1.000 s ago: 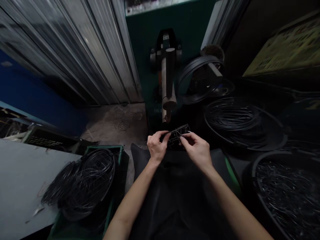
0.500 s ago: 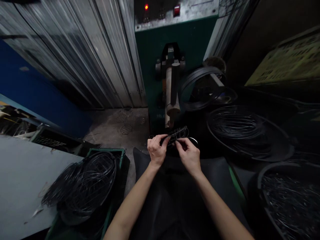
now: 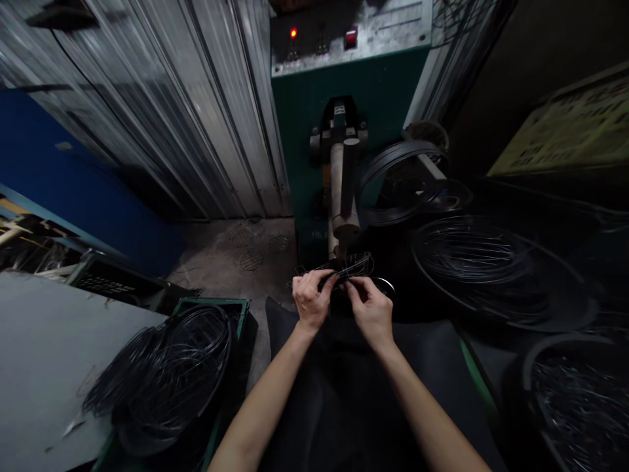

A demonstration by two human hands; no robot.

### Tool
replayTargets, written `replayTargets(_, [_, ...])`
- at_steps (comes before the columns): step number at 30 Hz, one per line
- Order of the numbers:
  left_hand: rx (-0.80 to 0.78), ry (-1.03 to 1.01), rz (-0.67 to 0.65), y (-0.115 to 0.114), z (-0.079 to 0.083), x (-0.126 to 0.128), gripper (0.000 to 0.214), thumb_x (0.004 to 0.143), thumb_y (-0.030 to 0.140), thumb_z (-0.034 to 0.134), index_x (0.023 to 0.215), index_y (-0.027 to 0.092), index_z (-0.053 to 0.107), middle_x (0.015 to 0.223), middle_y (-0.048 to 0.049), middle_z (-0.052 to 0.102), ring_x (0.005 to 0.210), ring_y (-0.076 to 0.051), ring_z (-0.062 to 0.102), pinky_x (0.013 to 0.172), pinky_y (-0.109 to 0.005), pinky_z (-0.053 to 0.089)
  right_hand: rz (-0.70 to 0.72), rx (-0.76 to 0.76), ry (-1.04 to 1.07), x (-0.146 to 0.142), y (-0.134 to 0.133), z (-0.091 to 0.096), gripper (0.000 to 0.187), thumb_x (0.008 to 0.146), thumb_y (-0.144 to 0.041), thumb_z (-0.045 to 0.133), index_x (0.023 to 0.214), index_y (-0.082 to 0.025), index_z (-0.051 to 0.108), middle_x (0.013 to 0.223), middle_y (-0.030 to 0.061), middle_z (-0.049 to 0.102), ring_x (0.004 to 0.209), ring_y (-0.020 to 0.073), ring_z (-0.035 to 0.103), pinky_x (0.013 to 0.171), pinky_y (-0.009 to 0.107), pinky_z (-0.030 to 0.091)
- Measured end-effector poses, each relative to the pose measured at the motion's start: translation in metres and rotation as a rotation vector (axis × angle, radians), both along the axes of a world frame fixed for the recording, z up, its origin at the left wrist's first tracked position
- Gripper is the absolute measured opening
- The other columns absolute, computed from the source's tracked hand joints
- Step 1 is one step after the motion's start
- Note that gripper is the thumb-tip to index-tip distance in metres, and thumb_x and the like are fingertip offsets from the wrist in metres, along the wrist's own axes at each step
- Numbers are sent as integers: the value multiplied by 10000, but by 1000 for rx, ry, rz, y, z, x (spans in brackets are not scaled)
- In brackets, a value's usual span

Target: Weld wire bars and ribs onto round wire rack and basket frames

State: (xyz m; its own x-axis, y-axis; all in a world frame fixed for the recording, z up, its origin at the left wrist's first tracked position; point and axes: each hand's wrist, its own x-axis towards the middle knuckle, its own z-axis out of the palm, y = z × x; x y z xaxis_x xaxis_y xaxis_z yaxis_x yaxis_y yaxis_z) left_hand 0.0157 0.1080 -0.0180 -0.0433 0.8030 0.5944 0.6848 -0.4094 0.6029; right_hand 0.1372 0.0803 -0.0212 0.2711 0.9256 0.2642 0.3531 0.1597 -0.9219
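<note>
Both hands hold a small black wire frame (image 3: 351, 266) just under the tip of a machine's vertical electrode arm (image 3: 343, 190). My left hand (image 3: 310, 300) pinches the frame's left end with closed fingers. My right hand (image 3: 369, 307) grips its middle and right part, fingers curled. A small wire ring (image 3: 384, 283) shows beside the right hand; whether the hand holds it I cannot tell. A dark apron (image 3: 354, 387) covers my lap below the forearms.
The green machine (image 3: 363, 85) has a panel with red lights at the top. A green crate (image 3: 196, 367) of black wire rings stands at the lower left beside a grey table (image 3: 44, 354). Wire coils (image 3: 466, 249) and a tub of wire pieces (image 3: 580, 400) lie at the right.
The hands have drawn closer together on the wire frame and brought it under the electrode tip. The view has tilted up, showing more of the machine's panel.
</note>
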Motion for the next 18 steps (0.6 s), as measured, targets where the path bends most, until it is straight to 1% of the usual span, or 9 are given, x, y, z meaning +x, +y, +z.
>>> replayTargets(4, [8, -4, 1, 3, 0, 1, 154, 858, 338, 600, 875, 207, 680, 829, -16, 722, 728, -129, 626, 721, -283, 348, -17, 9, -27, -1, 2, -2, 249, 869, -424, 509, 911, -205, 619, 843, 39, 694, 732, 192, 660, 707, 324, 518])
replayTargets(11, [11, -14, 8, 9, -5, 0, 154, 855, 341, 606, 863, 207, 683, 812, -4, 718, 698, -116, 612, 711, -280, 346, -22, 37, -53, -1, 7, -5, 252, 883, -411, 500, 909, -187, 613, 832, 48, 691, 723, 179, 655, 687, 296, 510])
replayTargets(18, [-7, -48, 8, 15, -7, 1, 130, 846, 318, 622, 864, 209, 691, 824, 0, 720, 726, -116, 618, 724, -271, 358, -37, 107, -94, -1, 13, -9, 238, 891, -385, 499, 899, -178, 616, 812, 51, 689, 709, 174, 652, 678, 288, 510])
